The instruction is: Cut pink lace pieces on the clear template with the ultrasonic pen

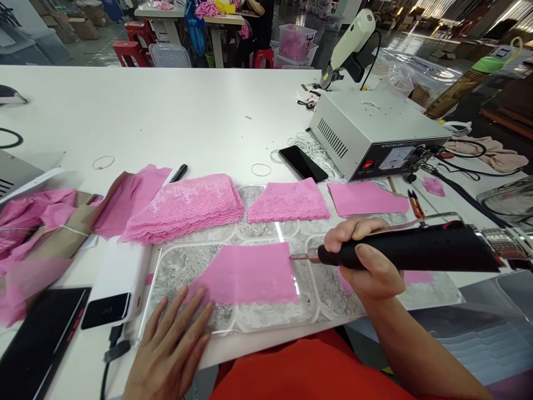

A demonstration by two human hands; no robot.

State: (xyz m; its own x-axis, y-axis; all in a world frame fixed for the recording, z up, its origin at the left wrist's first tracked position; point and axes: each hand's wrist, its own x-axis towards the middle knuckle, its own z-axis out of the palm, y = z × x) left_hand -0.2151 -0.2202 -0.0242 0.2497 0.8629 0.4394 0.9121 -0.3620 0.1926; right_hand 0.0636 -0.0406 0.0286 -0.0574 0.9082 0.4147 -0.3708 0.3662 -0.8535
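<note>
My right hand (370, 255) is closed round a black handheld tool (416, 247) with a thin metal tip and a cable at its back. The tip meets the right edge of a flat pink fabric piece (254, 272). That piece lies on a clear plastic mat (266, 316) over a grey stone-patterned surface. My left hand (175, 339) rests flat with fingers spread, its fingertips on the fabric's lower left corner. Behind lie a stack of pink lace pieces (191, 205), a smaller lace stack (288, 201) and a plain pink piece (368, 199).
A grey metal power box (375, 133) stands at the back right, cables running from its front. Near it lie a black phone (303, 163) and loose white elastic. On the left are bundled pink fabric (37, 239), a white power bank (120, 278) and a dark tablet (41, 339).
</note>
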